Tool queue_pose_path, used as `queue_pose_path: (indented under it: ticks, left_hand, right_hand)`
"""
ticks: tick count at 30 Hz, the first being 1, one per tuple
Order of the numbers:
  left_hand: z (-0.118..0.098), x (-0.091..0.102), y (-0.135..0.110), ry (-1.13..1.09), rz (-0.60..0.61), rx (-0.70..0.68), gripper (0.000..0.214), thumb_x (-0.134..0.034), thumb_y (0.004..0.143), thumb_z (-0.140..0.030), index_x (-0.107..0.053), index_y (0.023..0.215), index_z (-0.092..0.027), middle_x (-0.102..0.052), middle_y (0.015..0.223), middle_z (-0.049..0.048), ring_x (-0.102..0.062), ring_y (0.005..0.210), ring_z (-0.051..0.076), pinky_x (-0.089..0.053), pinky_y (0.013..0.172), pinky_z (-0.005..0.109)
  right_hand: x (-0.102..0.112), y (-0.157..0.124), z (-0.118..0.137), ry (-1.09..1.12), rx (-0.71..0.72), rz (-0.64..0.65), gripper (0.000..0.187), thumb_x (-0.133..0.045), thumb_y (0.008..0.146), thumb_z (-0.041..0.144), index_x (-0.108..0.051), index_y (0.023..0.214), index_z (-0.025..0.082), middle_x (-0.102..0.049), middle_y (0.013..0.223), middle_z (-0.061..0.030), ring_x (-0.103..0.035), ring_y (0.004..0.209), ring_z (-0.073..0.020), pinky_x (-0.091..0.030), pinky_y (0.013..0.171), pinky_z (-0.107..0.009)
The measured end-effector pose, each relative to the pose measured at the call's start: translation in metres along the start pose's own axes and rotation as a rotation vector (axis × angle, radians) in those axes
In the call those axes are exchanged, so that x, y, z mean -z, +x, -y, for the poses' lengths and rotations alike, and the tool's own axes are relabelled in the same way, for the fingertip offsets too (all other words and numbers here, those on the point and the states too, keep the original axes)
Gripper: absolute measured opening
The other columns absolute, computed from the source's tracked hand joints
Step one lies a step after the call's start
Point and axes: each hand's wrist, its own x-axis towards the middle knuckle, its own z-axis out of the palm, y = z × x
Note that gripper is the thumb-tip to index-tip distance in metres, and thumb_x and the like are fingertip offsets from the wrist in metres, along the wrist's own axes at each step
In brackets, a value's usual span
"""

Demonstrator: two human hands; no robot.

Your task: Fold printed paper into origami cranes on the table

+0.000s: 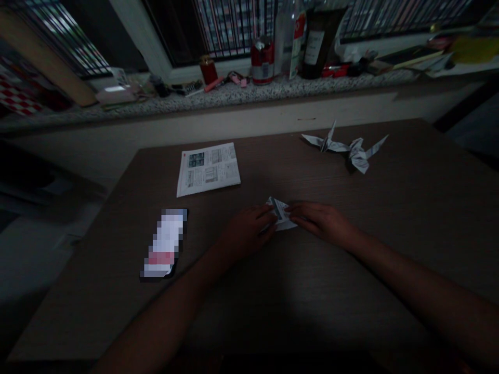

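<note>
Dim light falls on the brown wood-grain table I am looking down on through my head camera, its far edge running along a pale wall. Near the middle of that surface sits a small piece of folded paper, newsprint with a dark band across it. I have my left hand on its left side and my right hand on its right, both narrow, with the paper held at the fingertips; how firmly, I cannot tell. To the far left of the hands a folded newspaper sheet lies flat, and nearer, on the left, a phone lies with its screen lit and blurred out. On the far right stand two paper cranes, so close together that I cannot tell whether they touch. Beyond the wall top I see a speckled stone sill crowded with things: a small red bottle, a red can, a clear bottle and a dark tube with a white label. Behind them, barred windows look onto buildings outside
</note>
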Motion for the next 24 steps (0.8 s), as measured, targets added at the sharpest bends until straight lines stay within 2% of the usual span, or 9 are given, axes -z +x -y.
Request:
queue_pose_path:
  ticks: [5,8,12,18,24]
  left_hand:
    - [-0.002,-0.001,-0.001,-0.005,-0.045,0.024,0.023,-0.056,0.103,-0.027,-0.073,0.117,-0.021,-0.068,0.134,0.0093,-0.068,0.118,0.025,-0.057,0.099,0.04]
    - [-0.004,-0.001,-0.001,-0.008,-0.078,0.092,0.023,-0.056,0.103,-0.026,-0.074,0.115,-0.019,-0.072,0.129,0.0088,-0.07,0.114,0.024,-0.058,0.097,0.039]
    - [-0.006,0.001,0.0,-0.049,-0.127,0.191,0.023,-0.056,0.103,-0.026,-0.075,0.114,-0.02,-0.074,0.124,0.0056,-0.072,0.108,0.022,-0.059,0.095,0.036]
    - [-0.008,0.004,0.0,-0.117,-0.214,0.242,0.02,-0.058,0.102,-0.026,-0.075,0.112,-0.02,-0.076,0.115,0.0048,-0.073,0.103,0.02,-0.059,0.093,0.033]
    - [-0.012,0.011,0.001,-0.161,-0.246,0.261,0.02,-0.057,0.102,-0.024,-0.073,0.114,-0.02,-0.075,0.115,0.0054,-0.073,0.104,0.019,-0.058,0.094,0.032]
  right_hand:
    - [0.004,0.001,0.004,-0.13,0.081,-0.054,0.02,-0.057,0.103,0.029,-0.071,0.114,0.02,-0.073,0.118,-0.012,-0.069,0.112,-0.0255,-0.058,0.094,-0.042]
    - [0.01,-0.002,0.011,-0.33,0.144,-0.092,0.025,-0.06,0.101,0.033,-0.073,0.115,0.016,-0.073,0.106,-0.014,-0.068,0.1,-0.0278,-0.057,0.083,-0.042]
    - [0.012,-0.007,0.025,-0.446,0.186,-0.031,0.031,-0.055,0.104,0.031,-0.069,0.126,0.014,-0.075,0.096,-0.0113,-0.068,0.086,-0.0255,-0.057,0.074,-0.039]
    - [0.001,-0.009,0.036,-0.369,0.057,0.127,0.047,-0.054,0.104,0.03,-0.051,0.149,0.016,-0.074,0.116,-0.0135,-0.071,0.102,-0.0292,-0.061,0.082,-0.043]
    - [-0.002,-0.004,0.037,-0.198,-0.09,0.099,0.04,-0.054,0.103,0.03,-0.055,0.143,0.021,-0.072,0.126,-0.0139,-0.072,0.108,-0.0291,-0.061,0.089,-0.045]
